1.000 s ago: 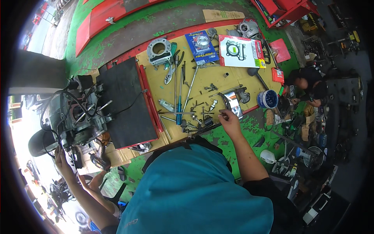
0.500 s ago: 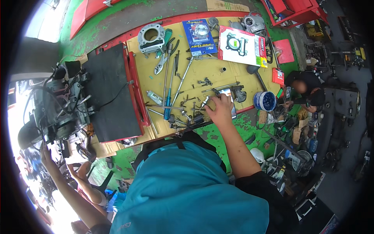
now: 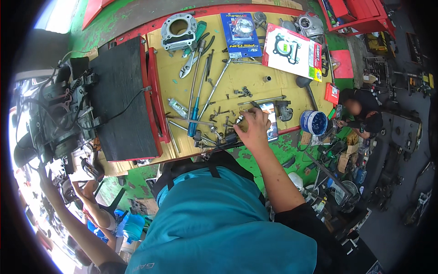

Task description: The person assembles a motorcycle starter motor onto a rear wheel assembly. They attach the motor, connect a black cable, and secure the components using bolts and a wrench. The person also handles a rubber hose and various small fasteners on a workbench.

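Note:
My right hand (image 3: 253,126) is over the near edge of the bench, thumb and fingers closed around a small silver metal part (image 3: 239,119) whose kind I cannot make out. Right beside it lies a phone (image 3: 270,119) with a lit screen, partly covered by the hand. Loose bolts (image 3: 222,111) and dark sockets (image 3: 232,137) are scattered to the hand's left. Far to the left, my left hand (image 3: 47,179) reaches to the lower side of a motorcycle engine (image 3: 61,114); its fingers are hidden and washed out by glare.
The bench holds an engine cylinder (image 3: 179,33), an adjustable wrench (image 3: 186,67), a blue screwdriver (image 3: 193,119), a packaged piston (image 3: 242,36), a gasket pack (image 3: 292,51), a hammer (image 3: 306,89) and a blue-and-white tub (image 3: 314,122). A black ribbed mat (image 3: 119,100) separates engine and tools. Another person (image 3: 365,112) crouches right.
The view has shifted slightly, so the bench sits a little differently. My right hand stays over the small parts, fingers still closed. The left hand remains by the engine.

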Demonstrator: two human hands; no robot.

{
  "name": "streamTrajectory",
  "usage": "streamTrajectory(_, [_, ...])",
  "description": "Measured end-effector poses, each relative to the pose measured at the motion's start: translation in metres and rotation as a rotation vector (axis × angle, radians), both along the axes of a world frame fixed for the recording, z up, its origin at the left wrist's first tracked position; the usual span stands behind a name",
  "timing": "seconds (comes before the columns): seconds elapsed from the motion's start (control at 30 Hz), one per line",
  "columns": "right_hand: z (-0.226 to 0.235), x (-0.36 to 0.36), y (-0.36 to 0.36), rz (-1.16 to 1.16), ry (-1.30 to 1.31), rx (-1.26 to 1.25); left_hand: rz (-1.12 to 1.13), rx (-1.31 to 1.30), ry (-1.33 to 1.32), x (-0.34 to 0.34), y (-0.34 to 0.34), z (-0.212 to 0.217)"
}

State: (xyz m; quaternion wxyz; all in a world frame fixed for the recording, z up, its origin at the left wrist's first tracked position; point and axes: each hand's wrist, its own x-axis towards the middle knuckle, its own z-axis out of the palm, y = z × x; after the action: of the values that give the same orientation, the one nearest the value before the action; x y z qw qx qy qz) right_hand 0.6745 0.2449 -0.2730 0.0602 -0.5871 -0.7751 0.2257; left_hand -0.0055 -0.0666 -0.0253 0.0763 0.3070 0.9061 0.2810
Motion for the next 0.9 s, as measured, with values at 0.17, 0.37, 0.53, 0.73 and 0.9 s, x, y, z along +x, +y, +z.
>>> streamTrajectory(0.17, [-0.003, 0.002, 0.013, -0.046, 0.052, 0.051, 0.020, -0.029, 0.040, -0.014, -0.006, -0.003])
streamTrajectory(0.37, [-0.006, 0.018, 0.046, -0.113, 0.006, 0.199, 0.098, -0.099, 0.106, -0.015, -0.010, -0.002])
streamTrajectory(0.53, [-0.003, 0.011, 0.054, -0.076, -0.024, 0.151, 0.027, -0.105, 0.125, -0.035, -0.023, -0.003])
streamTrajectory(0.73, [-0.016, -0.001, 0.049, -0.145, -0.068, 0.209, -0.068, -0.098, 0.079, -0.031, -0.020, -0.001])
streamTrajectory(0.9, [-0.029, -0.008, 0.058, -0.206, -0.123, 0.267, -0.077, -0.032, 0.033, -0.013, -0.002, 0.003])
